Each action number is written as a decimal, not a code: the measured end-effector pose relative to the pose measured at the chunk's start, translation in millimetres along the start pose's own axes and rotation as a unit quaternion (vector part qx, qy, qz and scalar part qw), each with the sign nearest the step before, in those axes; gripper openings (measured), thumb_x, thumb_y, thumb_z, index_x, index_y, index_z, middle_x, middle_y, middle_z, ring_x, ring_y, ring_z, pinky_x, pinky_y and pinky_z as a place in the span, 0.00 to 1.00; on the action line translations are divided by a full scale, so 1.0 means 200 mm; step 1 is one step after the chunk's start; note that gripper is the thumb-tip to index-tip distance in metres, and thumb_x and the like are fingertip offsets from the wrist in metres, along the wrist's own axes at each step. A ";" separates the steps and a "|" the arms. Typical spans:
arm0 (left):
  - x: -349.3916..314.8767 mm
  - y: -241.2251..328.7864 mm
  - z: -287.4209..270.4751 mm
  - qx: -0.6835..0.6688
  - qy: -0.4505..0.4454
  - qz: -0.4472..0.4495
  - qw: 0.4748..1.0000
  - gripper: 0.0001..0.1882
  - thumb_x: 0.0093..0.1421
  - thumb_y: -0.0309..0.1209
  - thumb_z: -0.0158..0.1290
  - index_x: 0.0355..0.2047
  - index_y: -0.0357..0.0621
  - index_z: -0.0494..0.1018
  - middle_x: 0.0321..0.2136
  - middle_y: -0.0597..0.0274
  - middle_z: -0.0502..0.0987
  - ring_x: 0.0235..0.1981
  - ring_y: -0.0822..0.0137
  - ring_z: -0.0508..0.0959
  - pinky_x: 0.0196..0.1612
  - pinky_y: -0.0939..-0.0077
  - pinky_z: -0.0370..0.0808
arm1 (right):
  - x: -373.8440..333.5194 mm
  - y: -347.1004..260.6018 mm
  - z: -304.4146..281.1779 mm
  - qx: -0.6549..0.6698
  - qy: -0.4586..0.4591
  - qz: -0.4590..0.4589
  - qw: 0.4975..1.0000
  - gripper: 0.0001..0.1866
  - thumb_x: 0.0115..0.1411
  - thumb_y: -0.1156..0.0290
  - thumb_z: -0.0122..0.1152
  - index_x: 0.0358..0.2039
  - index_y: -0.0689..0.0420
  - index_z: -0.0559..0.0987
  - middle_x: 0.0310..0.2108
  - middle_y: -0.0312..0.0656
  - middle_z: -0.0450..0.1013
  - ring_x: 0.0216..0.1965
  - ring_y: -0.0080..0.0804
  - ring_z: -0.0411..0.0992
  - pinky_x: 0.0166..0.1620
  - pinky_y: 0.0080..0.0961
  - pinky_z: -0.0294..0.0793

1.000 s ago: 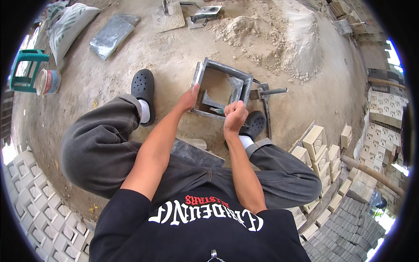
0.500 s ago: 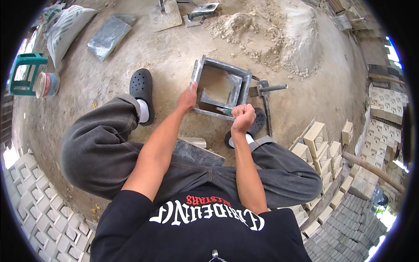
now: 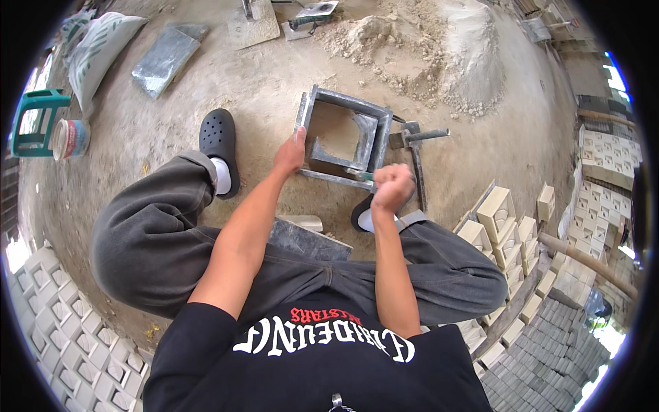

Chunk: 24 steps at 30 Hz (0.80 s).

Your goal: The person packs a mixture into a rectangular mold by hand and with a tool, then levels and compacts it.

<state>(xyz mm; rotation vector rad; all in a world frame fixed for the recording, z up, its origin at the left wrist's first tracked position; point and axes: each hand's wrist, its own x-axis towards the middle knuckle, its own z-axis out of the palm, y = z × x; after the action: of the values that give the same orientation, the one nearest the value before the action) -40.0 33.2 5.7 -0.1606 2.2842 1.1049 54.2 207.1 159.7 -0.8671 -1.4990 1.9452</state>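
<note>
A square grey metal mould frame [image 3: 347, 104] stands on the sandy ground in front of me, with a shaped metal insert [image 3: 362, 141] inside it. My left hand [image 3: 291, 152] grips the frame's near left corner. My right hand [image 3: 392, 187] is closed in a fist around a thin tool with a green handle [image 3: 364, 176], whose tip reaches the frame's near right edge. I sit low, with my black clogs [image 3: 218, 143] on either side of the mould.
A metal hammer-like tool [image 3: 419, 137] lies right of the mould. A pile of sand and cement [image 3: 439, 48] rises behind it. Cast ventilation blocks [image 3: 504, 220] are stacked at the right and lower left. A sack [image 3: 96, 48], a green stool [image 3: 34, 123] and a bucket [image 3: 70, 137] stand at the far left.
My right hand, still closed on the thin tool, has dropped a little along the frame's near right edge. My left hand stays on the frame's left corner.
</note>
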 end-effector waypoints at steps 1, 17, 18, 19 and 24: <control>0.01 0.00 -0.02 -0.001 0.002 -0.001 1.000 0.40 0.63 0.62 0.21 0.55 0.44 0.68 0.49 0.37 0.70 0.54 0.41 0.67 0.57 0.55 0.62 | 0.00 0.01 0.05 -0.012 -0.008 0.016 1.000 0.25 0.64 0.62 0.35 0.09 0.51 0.52 0.08 0.33 0.47 0.11 0.23 0.45 0.19 0.24 0.49; 0.03 -0.04 0.01 -0.004 -0.004 0.006 1.000 0.40 0.63 0.61 0.21 0.57 0.44 0.65 0.52 0.39 0.69 0.55 0.40 0.66 0.58 0.55 0.61 | 0.01 0.02 0.00 -0.010 0.025 0.029 0.999 0.24 0.64 0.62 0.38 0.10 0.52 0.51 0.09 0.31 0.49 0.12 0.21 0.48 0.18 0.23 0.48; 0.03 -0.04 0.02 -0.008 -0.001 0.007 1.000 0.40 0.63 0.61 0.21 0.56 0.44 0.66 0.52 0.38 0.69 0.55 0.40 0.66 0.58 0.55 0.61 | 0.05 0.02 -0.03 -0.019 0.020 0.049 0.998 0.24 0.64 0.62 0.38 0.11 0.51 0.51 0.10 0.32 0.49 0.12 0.21 0.47 0.18 0.23 0.48; 0.04 -0.06 0.00 -0.012 0.011 0.005 1.000 0.40 0.63 0.61 0.21 0.56 0.43 0.66 0.51 0.38 0.69 0.55 0.40 0.66 0.58 0.55 0.61 | 0.06 -0.01 0.00 -0.017 0.014 0.050 0.999 0.24 0.64 0.62 0.38 0.11 0.51 0.51 0.10 0.32 0.49 0.12 0.21 0.47 0.18 0.23 0.48; 0.02 -0.01 0.00 -0.001 -0.009 0.000 1.000 0.40 0.63 0.61 0.21 0.56 0.43 0.66 0.51 0.38 0.69 0.55 0.40 0.65 0.58 0.56 0.60 | 0.01 0.03 -0.08 -0.003 -0.032 -0.026 0.999 0.24 0.64 0.63 0.37 0.11 0.52 0.52 0.10 0.31 0.49 0.12 0.20 0.46 0.18 0.23 0.47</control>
<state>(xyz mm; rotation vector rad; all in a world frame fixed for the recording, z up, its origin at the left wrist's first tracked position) -42.0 32.5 2.0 -0.1504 2.2669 1.1036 64.7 217.9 149.9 -0.7665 -1.5504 1.9480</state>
